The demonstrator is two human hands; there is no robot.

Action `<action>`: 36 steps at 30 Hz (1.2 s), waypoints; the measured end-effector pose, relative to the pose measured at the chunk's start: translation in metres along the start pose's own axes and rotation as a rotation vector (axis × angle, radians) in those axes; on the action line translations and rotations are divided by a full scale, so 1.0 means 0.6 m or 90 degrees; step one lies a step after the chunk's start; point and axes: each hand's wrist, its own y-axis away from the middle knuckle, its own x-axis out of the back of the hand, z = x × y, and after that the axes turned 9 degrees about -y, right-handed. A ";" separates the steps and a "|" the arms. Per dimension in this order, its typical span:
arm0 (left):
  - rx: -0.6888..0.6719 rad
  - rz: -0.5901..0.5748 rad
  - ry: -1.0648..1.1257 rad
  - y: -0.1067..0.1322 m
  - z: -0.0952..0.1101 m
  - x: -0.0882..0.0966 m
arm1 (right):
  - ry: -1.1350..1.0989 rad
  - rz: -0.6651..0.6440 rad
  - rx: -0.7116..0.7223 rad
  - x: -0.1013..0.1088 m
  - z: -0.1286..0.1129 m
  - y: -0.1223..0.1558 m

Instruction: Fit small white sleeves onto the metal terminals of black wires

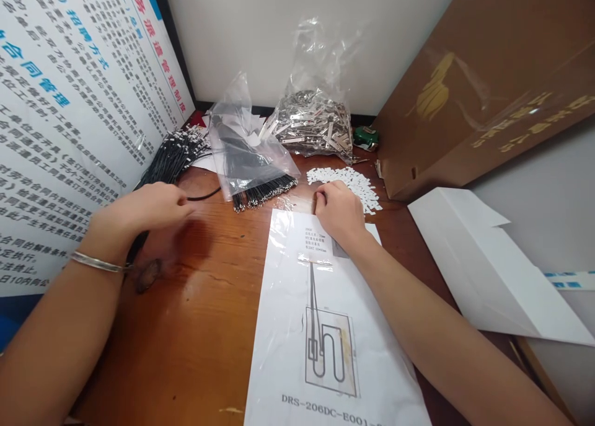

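My left hand (160, 206) is pinched shut on a black cable (204, 196), which runs from my fingertips toward the clear plastic bag (246, 147) of black cables. Bare metal ends (267, 193) stick out of that bag's near side. Behind my left hand lies a bundle of black cables with white tips (179, 147). My right hand (340, 210) is closed with its fingers curled, beside a spread of small white plastic pieces (367, 187). Whatever its fingers hold is hidden. Under my right wrist lies a printed drawing sheet (279, 327).
A clear bag of metal clips (316, 122) stands at the back, with a green object (365, 138) beside it. A brown box (465, 91) and a folded white card (474, 258) are on the right. Printed posters (83, 116) line the left.
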 end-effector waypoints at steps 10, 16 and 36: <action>-0.109 0.162 -0.017 -0.017 0.116 -0.040 | 0.011 0.000 -0.015 0.003 -0.006 0.003; -0.089 0.156 -0.017 -0.024 0.121 -0.070 | -0.012 0.007 -0.022 0.004 -0.009 0.004; -0.043 0.168 0.276 -0.050 0.112 -0.089 | -0.078 -0.048 0.170 0.000 -0.007 0.007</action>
